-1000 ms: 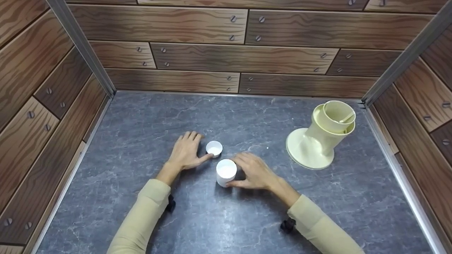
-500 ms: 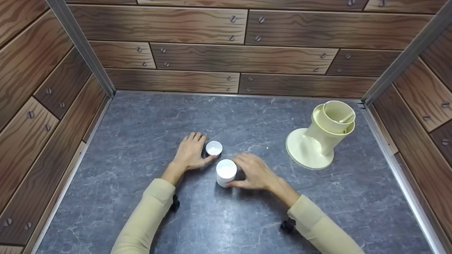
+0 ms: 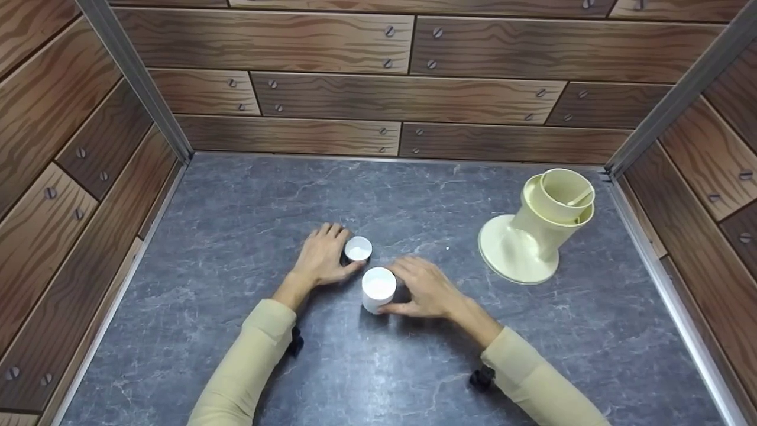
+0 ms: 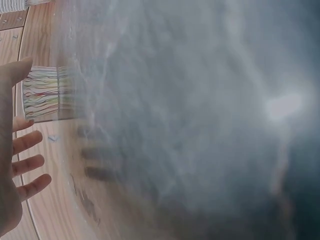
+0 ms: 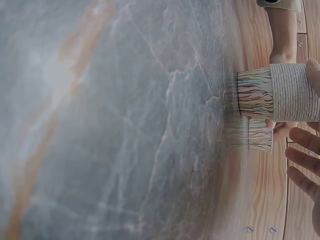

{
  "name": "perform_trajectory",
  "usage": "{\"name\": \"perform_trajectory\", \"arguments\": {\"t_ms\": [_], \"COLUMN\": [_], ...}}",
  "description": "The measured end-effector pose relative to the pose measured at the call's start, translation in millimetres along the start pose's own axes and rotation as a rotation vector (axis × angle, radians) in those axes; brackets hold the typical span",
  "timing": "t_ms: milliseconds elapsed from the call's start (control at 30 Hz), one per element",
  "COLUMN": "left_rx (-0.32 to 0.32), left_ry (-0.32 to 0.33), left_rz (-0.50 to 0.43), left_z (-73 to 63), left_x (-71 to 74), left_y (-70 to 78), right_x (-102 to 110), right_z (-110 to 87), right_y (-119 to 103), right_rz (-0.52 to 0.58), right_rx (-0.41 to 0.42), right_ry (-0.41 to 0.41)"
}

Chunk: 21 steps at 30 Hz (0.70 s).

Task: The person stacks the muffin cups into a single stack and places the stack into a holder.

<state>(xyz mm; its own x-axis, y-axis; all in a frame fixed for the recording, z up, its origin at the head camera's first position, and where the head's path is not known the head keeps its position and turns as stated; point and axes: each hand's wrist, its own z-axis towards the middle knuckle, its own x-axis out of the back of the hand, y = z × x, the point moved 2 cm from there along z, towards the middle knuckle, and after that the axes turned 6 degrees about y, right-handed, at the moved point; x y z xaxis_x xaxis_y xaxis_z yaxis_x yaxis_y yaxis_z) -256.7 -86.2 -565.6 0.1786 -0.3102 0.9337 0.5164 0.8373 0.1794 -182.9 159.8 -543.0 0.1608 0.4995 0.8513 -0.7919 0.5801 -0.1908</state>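
My left hand (image 3: 322, 257) holds a single paper cup (image 3: 358, 248) low between thumb and fingers; the cup stands upright. In the left wrist view, the same paper cup (image 4: 42, 92) shows wavy coloured lines, with the thumb on one side and the index finger on the other. My right hand (image 3: 429, 290) grips a stack of nested paper cups (image 3: 378, 287) from the right, nearer to me. Ribbed rims of the cup stack (image 5: 295, 92) lie between thumb and index finger in the right wrist view, the other fingers being spread.
At the right rear stands a pale yellow holder (image 3: 523, 251) with a round base and a slanted tube, a round cup-like piece in its top. Wood-patterned walls (image 3: 331, 94) and metal rails (image 3: 674, 296) border the dark marbled table (image 3: 331, 189).
My left hand has moved slightly right and its thumb and fingers have drawn in on the single paper cup. The right hand and the cup stack have stayed still.
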Motion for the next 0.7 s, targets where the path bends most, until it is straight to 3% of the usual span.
{"name": "perform_trajectory", "arguments": {"t_ms": [367, 700], "left_rx": [-0.019, -0.029], "left_ry": [0.018, 0.056], "left_rz": [-0.009, -0.042], "left_z": [-0.4, -5.4], "left_x": [0.8, 10.8], "left_y": [2.9, 3.9], "right_x": [1, 2], "right_z": [-0.6, -0.5], "right_y": [0, -1], "right_rz": [0.000, -0.003], "right_rx": [-0.010, -0.012], "right_ry": [-0.019, -0.009]}}
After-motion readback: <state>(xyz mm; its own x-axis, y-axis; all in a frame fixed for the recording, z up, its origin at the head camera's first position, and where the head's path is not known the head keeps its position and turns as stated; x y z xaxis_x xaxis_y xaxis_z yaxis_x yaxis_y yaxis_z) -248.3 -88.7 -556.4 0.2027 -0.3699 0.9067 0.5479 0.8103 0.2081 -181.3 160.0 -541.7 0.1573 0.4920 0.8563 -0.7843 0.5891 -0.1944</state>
